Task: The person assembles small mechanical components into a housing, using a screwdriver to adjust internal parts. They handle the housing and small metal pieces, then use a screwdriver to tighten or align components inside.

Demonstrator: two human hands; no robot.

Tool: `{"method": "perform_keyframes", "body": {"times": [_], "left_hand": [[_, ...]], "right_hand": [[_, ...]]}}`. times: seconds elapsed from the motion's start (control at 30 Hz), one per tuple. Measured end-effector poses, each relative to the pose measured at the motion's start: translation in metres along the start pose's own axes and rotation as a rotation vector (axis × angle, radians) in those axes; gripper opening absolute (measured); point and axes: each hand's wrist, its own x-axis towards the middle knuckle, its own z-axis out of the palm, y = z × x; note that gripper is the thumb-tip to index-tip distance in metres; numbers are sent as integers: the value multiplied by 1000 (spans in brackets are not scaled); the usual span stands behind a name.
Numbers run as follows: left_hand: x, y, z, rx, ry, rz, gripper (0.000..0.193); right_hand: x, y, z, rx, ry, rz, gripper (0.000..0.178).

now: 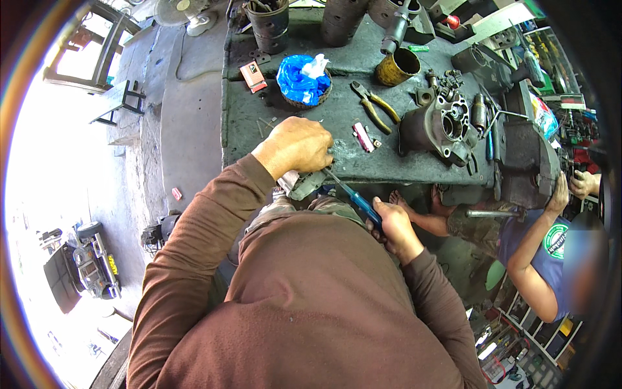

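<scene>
In my right hand [393,227] is a screwdriver [363,204] with a blue handle, its shaft pointing up and left toward the bench edge. The shaft's tip ends beside the fingers of my left hand [299,144]. That hand is closed, knuckles up, just over a grey metal part [303,186] at the front edge of the dark workbench [243,139]. What its fingers pinch is hidden under them. A small pink-and-white packet [363,137] lies to their right, and pliers [374,107] with yellowed handles lie beyond it.
A basket [304,102] with blue plastic, a small red-and-white box [253,76], a yellowish cup-like container [397,67] and a large metal housing [435,129] stand on the bench. A dark bucket [268,26] is at the back. Another person [534,259] works at the right.
</scene>
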Motion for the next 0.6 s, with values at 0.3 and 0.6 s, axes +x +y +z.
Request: {"method": "perform_keyframes", "body": {"times": [0.3, 0.6], "left_hand": [[1, 2, -2, 4, -9, 22, 37], [3, -2, 0, 24, 26, 58, 37]], "right_hand": [[-14, 13, 2, -1000, 473, -865, 37], [-4, 29, 3, -630, 270, -674, 41]]}}
